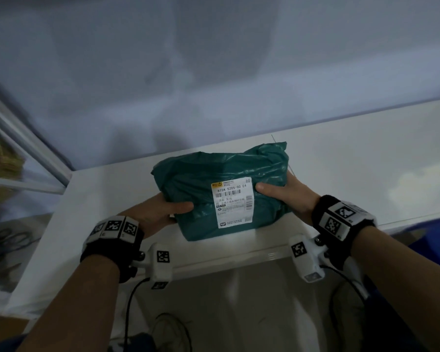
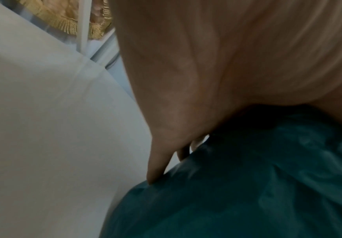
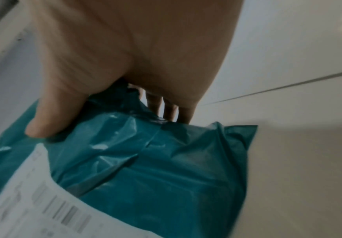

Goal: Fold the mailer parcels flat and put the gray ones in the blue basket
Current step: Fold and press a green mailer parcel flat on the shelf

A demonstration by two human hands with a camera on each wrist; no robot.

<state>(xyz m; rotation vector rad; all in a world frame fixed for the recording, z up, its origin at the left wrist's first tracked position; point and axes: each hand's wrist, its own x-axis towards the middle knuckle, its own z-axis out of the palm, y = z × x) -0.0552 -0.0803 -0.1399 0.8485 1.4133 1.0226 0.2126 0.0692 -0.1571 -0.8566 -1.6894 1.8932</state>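
Observation:
A teal-green plastic mailer parcel (image 1: 208, 189) with a white shipping label (image 1: 233, 201) sits over the white table (image 1: 366, 148), near its front edge. My left hand (image 1: 160, 209) grips its left side, thumb on top and fingers underneath. My right hand (image 1: 285, 193) grips its right side the same way. In the left wrist view the parcel (image 2: 247, 185) fills the lower right under my left hand (image 2: 186, 80). In the right wrist view my right hand's thumb (image 3: 53, 112) presses the parcel (image 3: 166, 169) beside the label (image 3: 33, 201). A blue container edge (image 1: 437, 240) shows at the far right.
A white wall rises behind the table. A glass-fronted white frame (image 1: 23, 148) with yellowish material behind it stands at the left. Black cables (image 1: 5, 242) lie on the floor at the left and below the table front.

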